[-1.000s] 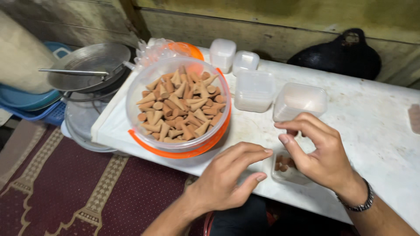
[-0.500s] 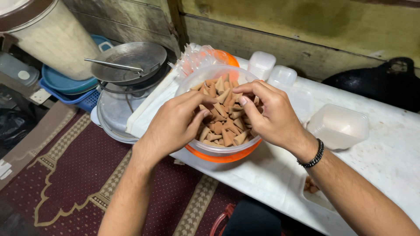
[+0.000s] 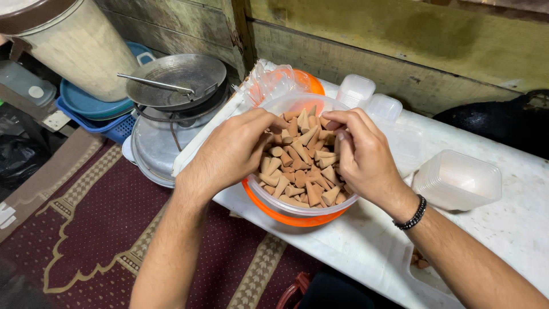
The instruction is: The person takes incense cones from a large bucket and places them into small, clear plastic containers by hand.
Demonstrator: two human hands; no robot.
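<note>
A clear round tub (image 3: 297,210) with an orange rim stands on the white table (image 3: 514,223), full of brown cones (image 3: 303,171). My left hand (image 3: 231,151) reaches in from the left, fingertips pinched on cones at the far side of the heap. My right hand (image 3: 363,157), with a dark bead bracelet on the wrist, reaches in from the right and pinches a cone near the tub's far rim. A small clear box (image 3: 420,266) with a few cones lies at the table's near edge, partly hidden by my right forearm.
Stacked empty clear boxes (image 3: 457,180) sit right of the tub, more small ones (image 3: 355,90) behind it. Left of the table are metal pans (image 3: 177,77) with a ladle, blue trays (image 3: 94,111) and a large pale bin (image 3: 68,46). A black bag (image 3: 503,123) lies far right. Patterned red carpet below.
Both hands left the small box at the table's near edge, went into the cone tub and now pinch cones deeper at its far side. The view shifted left.
</note>
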